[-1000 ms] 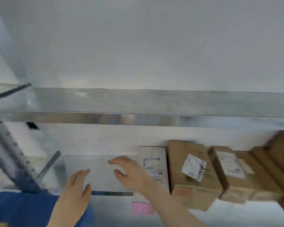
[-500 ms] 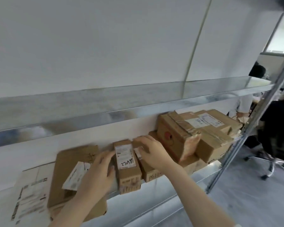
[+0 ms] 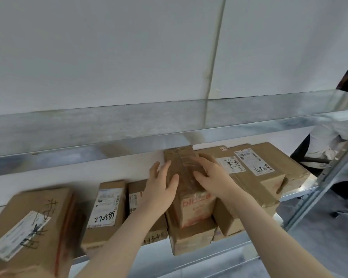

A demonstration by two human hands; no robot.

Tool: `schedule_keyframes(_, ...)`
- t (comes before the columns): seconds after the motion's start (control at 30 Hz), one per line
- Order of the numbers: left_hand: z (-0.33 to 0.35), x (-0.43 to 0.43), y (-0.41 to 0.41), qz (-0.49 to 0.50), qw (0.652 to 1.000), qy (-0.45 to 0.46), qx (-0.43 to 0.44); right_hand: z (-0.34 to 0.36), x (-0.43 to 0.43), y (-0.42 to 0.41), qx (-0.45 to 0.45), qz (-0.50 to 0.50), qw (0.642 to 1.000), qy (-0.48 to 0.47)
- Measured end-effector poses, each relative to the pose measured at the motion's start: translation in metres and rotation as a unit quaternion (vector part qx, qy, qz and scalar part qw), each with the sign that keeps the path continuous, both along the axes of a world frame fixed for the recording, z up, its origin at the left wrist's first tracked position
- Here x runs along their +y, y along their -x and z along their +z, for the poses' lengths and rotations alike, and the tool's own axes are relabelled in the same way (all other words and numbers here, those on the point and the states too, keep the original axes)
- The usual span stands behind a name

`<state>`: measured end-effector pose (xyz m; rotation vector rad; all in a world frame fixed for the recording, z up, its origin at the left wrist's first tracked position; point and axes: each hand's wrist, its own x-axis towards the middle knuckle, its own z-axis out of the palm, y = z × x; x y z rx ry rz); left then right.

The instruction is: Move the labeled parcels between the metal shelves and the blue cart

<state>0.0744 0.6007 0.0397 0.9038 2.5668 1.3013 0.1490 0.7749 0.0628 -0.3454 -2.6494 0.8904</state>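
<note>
A taped brown parcel with red print (image 3: 191,205) sits on top of another box on the metal shelf (image 3: 297,194). My left hand (image 3: 161,187) lies flat against its left side and my right hand (image 3: 211,177) presses on its top right; together they clasp it. To its left stand a parcel marked 270589 (image 3: 106,207) and a large labeled box (image 3: 30,227). To its right lie flat labeled parcels (image 3: 255,169). The blue cart is out of view.
An upper metal shelf (image 3: 169,121) runs just above the parcels, leaving little headroom. A slotted metal upright (image 3: 325,185) stands at the right end. Behind it a person sits on an office chair (image 3: 329,141). White wall fills the background.
The view has swung right along the shelf. Both hands left the small labeled parcels and moved right and up onto the taped parcel with red print.
</note>
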Motion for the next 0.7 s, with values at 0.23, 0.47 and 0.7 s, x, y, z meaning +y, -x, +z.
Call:
schedule_keyframes(0.23,-0.018,0.019,-0.005,-0.010,0.992,-0.048,-0.113,-0.015,0.008,0.002,-0.029,0.036,0.997,0.064)
schedule_keyframes(0.47,-0.016,0.011,-0.016,0.015,0.990,-0.094,-0.099,-0.010,-0.003,-0.010,-0.003,0.056,0.997,0.062)
schedule_keyframes(0.7,0.004,-0.034,-0.031,0.047,0.992,-0.111,-0.040,0.003,-0.042,-0.015,0.038,0.116,0.990,0.065)
